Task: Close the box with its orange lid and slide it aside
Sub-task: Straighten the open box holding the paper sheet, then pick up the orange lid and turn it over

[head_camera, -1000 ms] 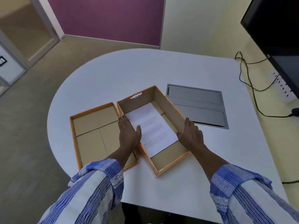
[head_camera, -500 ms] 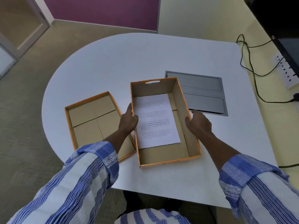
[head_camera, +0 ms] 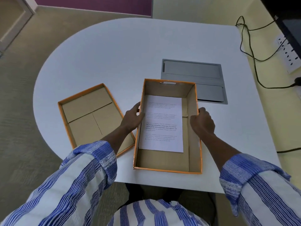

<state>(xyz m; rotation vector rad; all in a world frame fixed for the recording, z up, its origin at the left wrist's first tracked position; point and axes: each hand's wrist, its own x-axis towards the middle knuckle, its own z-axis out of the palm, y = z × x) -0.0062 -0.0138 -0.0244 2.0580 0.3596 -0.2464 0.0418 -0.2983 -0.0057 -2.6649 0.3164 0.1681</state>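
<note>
My left hand [head_camera: 132, 117] grips the box [head_camera: 167, 160] by its left wall, thumb over the rim | my right hand [head_camera: 202, 123] curls on its right wall | box open at the near table [head_camera: 114, 59] edge, paper [head_camera: 162, 124] flat inside | lid [head_camera: 91, 118] upturned just left, under my left forearm | grey panel [head_camera: 193, 74] beyond.

A printed sheet of paper [head_camera: 162, 124] lies flat in the open box [head_camera: 167, 168], carrying four short blocks of text. The print is too small and soft to make out any words; the third block shows darker than the others. A few small pale marks sit at the edge of the dark screen [head_camera: 283, 22] at the upper right, also unreadable.
</note>
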